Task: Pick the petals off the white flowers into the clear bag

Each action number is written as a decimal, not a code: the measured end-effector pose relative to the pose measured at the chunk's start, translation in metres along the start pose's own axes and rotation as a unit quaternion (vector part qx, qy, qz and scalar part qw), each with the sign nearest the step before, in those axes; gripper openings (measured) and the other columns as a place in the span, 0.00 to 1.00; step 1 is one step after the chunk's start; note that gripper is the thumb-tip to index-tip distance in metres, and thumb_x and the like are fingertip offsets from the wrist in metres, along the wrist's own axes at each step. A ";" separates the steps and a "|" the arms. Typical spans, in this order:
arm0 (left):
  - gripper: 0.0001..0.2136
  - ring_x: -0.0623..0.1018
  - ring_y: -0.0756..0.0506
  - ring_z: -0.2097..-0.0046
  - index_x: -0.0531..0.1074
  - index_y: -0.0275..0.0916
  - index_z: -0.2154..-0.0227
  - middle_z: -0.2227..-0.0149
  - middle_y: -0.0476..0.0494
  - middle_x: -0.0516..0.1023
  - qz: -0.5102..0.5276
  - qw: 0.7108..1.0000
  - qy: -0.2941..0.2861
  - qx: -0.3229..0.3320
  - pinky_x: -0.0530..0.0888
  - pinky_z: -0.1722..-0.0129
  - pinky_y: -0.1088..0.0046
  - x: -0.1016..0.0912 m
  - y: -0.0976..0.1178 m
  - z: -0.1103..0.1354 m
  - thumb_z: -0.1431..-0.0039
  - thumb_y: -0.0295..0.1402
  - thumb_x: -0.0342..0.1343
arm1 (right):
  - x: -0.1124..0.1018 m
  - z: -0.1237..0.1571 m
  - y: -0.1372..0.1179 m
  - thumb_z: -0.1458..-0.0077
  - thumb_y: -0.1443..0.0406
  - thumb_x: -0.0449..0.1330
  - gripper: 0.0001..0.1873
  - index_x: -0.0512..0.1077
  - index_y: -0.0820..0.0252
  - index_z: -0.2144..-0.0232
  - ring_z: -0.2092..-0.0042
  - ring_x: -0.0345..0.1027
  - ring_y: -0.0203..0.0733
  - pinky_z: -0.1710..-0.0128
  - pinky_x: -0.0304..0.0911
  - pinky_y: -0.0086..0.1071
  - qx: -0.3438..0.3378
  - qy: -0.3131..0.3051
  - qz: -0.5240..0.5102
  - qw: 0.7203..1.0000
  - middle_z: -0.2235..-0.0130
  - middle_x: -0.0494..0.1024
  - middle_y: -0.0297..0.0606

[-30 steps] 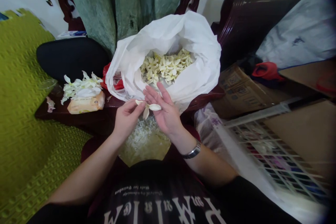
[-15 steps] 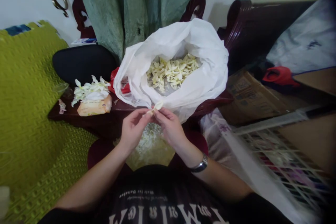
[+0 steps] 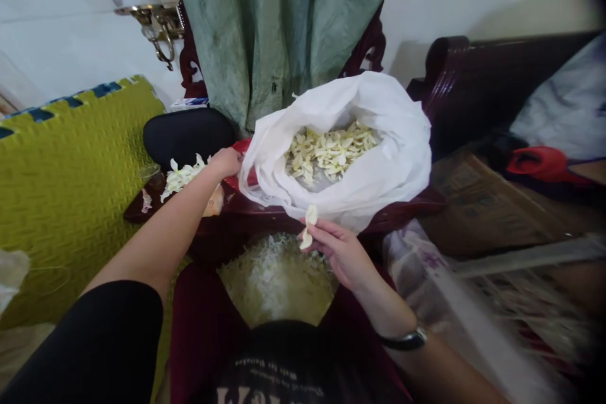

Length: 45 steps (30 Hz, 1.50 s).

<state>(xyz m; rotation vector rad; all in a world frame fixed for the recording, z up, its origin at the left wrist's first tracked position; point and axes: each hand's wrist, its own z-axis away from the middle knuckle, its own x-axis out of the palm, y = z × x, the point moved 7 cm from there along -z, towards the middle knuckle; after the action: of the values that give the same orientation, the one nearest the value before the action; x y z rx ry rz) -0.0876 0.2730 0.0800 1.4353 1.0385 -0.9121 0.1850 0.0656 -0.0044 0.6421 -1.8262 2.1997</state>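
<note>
My right hand (image 3: 338,249) pinches a small cream-white flower (image 3: 310,227) between thumb and fingers, just in front of the white plastic bag's near edge. The white plastic bag (image 3: 402,113) stands wide open, with many cream flowers (image 3: 334,154) lying inside. My left hand (image 3: 227,162) reaches into or against a red plastic bag (image 3: 243,146) at the white bag's left side; its fingertips are hidden there. Beside my left wrist lies a pile of white flowers (image 3: 182,177). Part of an orange-and-white packet (image 3: 215,201) shows behind my forearm.
The dark red wooden bench (image 3: 265,214) carries the bags. Below, white scraps (image 3: 269,259) lie in a pale container between my knees. A black cushion (image 3: 189,139) sits behind the flower pile. At right stand a cardboard box (image 3: 478,192) and a white rack (image 3: 530,303).
My left hand has left the flower and moved left and away from me to the red bag. My right hand keeps the flower, now held more upright. The view has shifted.
</note>
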 end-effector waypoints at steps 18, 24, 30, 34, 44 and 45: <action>0.03 0.75 0.44 0.57 0.81 0.40 0.67 0.63 0.46 0.78 0.272 0.893 0.297 0.203 0.73 0.50 0.62 -0.083 0.049 0.128 0.42 0.32 0.63 | 0.008 0.003 -0.011 0.44 0.52 0.68 0.12 0.85 0.52 0.65 0.67 0.75 0.42 0.62 0.73 0.39 -0.080 -0.057 0.113 0.989 0.65 0.84 0.36; 0.12 0.78 0.37 0.49 0.85 0.45 0.58 0.51 0.38 0.80 0.446 0.869 -0.082 0.199 0.73 0.47 0.58 0.030 0.111 0.198 0.43 0.42 0.67 | 0.013 0.003 -0.008 0.43 0.52 0.67 0.16 0.83 0.49 0.55 0.66 0.75 0.43 0.60 0.72 0.40 -0.103 -0.069 0.189 0.974 0.65 0.84 0.34; 0.05 0.77 0.43 0.52 0.86 0.49 0.63 0.56 0.42 0.79 0.564 0.809 -0.081 0.144 0.73 0.49 0.64 0.065 0.105 0.203 0.42 0.38 0.67 | 0.011 0.003 0.004 0.44 0.54 0.67 0.14 0.85 0.51 0.58 0.67 0.75 0.41 0.60 0.72 0.38 -0.092 -0.075 0.183 0.976 0.68 0.83 0.34; 0.03 0.76 0.45 0.59 0.86 0.46 0.68 0.63 0.44 0.76 0.571 0.811 -0.053 0.119 0.73 0.56 0.67 0.070 0.100 0.207 0.45 0.37 0.70 | 0.007 0.003 0.014 0.47 0.52 0.69 0.16 0.84 0.51 0.58 0.66 0.76 0.43 0.61 0.73 0.38 -0.072 -0.061 0.147 0.985 0.64 0.85 0.35; 0.07 0.75 0.45 0.59 0.83 0.42 0.74 0.62 0.44 0.75 0.562 0.822 -0.031 0.085 0.73 0.55 0.65 0.081 0.091 0.208 0.50 0.38 0.73 | 0.010 0.005 0.025 0.48 0.50 0.70 0.16 0.84 0.51 0.62 0.65 0.76 0.42 0.61 0.76 0.40 -0.042 -0.076 0.090 0.992 0.65 0.84 0.35; 0.06 0.76 0.44 0.57 0.84 0.43 0.72 0.60 0.43 0.75 0.568 0.818 -0.037 0.087 0.73 0.53 0.65 0.082 0.091 0.208 0.49 0.38 0.72 | 0.010 0.004 0.025 0.49 0.50 0.70 0.16 0.83 0.52 0.63 0.65 0.76 0.42 0.61 0.76 0.39 -0.040 -0.068 0.078 0.994 0.65 0.84 0.34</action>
<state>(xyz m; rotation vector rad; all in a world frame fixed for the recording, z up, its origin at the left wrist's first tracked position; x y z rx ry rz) 0.0274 0.0731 0.0082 1.7791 -0.0906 -0.1515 0.1663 0.0554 -0.0218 0.6694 -2.0870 2.2130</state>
